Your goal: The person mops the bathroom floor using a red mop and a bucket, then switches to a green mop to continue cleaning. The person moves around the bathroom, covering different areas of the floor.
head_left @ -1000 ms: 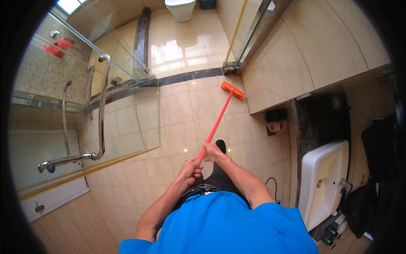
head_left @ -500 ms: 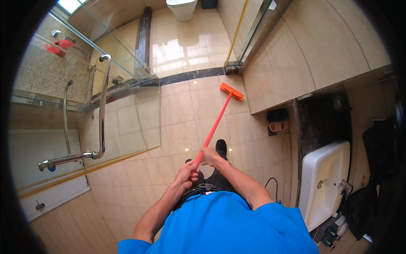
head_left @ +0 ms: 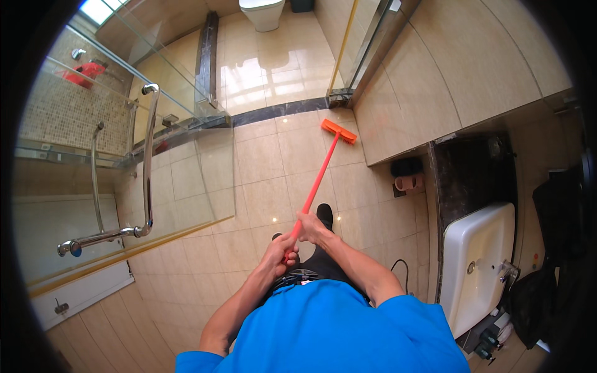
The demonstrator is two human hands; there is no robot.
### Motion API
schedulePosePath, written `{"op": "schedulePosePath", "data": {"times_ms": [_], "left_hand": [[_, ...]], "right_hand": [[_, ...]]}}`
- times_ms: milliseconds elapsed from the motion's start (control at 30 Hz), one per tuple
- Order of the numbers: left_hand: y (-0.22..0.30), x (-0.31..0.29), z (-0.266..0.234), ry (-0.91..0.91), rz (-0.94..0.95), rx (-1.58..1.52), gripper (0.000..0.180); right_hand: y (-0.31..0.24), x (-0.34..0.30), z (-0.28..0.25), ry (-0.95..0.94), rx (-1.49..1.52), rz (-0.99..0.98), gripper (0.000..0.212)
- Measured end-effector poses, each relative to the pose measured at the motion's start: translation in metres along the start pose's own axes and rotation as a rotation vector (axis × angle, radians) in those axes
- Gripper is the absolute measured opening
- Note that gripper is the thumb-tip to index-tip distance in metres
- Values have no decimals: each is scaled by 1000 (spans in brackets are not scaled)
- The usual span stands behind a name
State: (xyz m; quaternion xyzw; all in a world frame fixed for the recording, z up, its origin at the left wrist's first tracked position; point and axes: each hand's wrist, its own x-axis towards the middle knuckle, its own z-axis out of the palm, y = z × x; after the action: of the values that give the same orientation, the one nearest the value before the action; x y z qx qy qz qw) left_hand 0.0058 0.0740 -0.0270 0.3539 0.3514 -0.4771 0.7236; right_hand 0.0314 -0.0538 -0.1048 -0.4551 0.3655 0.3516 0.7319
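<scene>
A long-handled floor scrub brush (head_left: 321, 171) slants away from my body, its red pole ending in an orange bristled head (head_left: 339, 132) on the beige floor tiles. Near the pole's close end, my left hand (head_left: 281, 253) is closed around it, low in front of my waist. My right hand (head_left: 310, 227) grips the same pole a little farther up, just beyond the left. The brush head lies close to the foot of the right-hand wall, short of a dark stone threshold (head_left: 280, 110).
A glass door with a chrome handle (head_left: 149, 161) stands at left. On the right are a white washbasin (head_left: 477, 267) and slippers (head_left: 407, 182) below a dark counter. Beyond the threshold stands a toilet (head_left: 263, 13). A black shoe (head_left: 324, 216) shows beside the pole.
My left hand has shifted slightly forward along with the pole's near end. The right hand keeps its hold, and the brush head stays almost where it was.
</scene>
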Motion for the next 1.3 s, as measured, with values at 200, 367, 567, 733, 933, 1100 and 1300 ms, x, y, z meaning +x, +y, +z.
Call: {"op": "schedulePosePath", "data": {"times_ms": [200, 367, 567, 733, 933, 1100, 1300], "left_hand": [[-1, -6, -8, 22, -7, 1, 17], [1, 8, -5, 31, -9, -15, 21], [6, 20, 3, 63, 10, 27, 24], [3, 2, -4, 21, -20, 5, 19], [-1, -23, -20, 44, -72, -33, 16], [4, -2, -12, 72, -35, -1, 14], [13, 33, 16, 69, 22, -8, 12]], "right_hand": [[-3, -16, 13, -24, -66, 43, 23], [-10, -5, 3, -4, -139, 43, 27], [-23, 1, -5, 14, -170, 26, 32], [-6, -3, 4, -38, -107, 0, 27], [9, -18, 30, -11, -133, 31, 28], [2, 7, 11, -64, -111, 20, 28], [-36, 13, -10, -5, -100, 13, 30]]}}
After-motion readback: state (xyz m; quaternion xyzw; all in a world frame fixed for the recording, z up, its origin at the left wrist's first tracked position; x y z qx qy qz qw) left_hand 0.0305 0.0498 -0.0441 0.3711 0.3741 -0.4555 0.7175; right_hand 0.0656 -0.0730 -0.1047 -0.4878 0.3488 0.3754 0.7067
